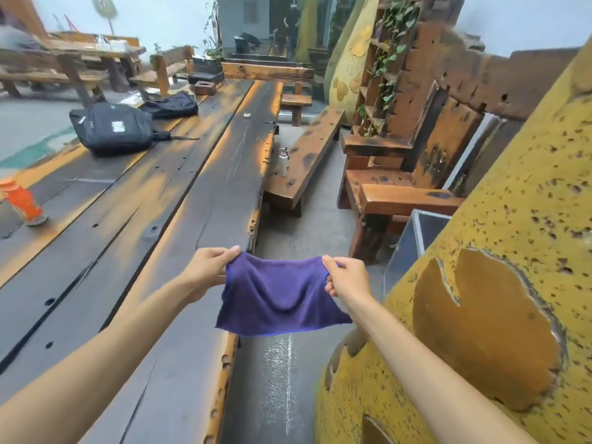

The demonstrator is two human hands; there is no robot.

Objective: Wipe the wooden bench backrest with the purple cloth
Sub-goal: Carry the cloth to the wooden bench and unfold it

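— Over the edge of the long dark table (pixel 134 219), where were your hands?

— My left hand (pixel 205 270) pinched the purple cloth (pixel 278 296) by its upper left corner, thumb and fingers curled on the fabric. My right hand (pixel 347 278) pinched the upper right corner the same way. The cloth hung stretched between them, sagging in the middle, its lower edge loose above the table's edge and the grey floor (pixel 288 379). It touched no wood.

— So which step was that?

— I judged it as getting ready: the cloth spread out, wiping not yet begun. The next move called for folding or bunching it into one hand, then turning to the wooden bench backrest (pixel 448 145) off to my right and pressing the cloth flat on it.

— Was that surely the bench meant?

— I couldn't be certain. It was the nearest seat with a back that I could see, well apart from the cloth. A backless bench (pixel 304 155) with a white bottle (pixel 283 161) on it lay between.

— What was hard to make out?

— At far left an orange bottle (pixel 22 200) was blurred, beyond it a black backpack (pixel 112 126). On the right a big yellow pitted form (pixel 512 251) covered part of the backrest, and the frame cut it off.
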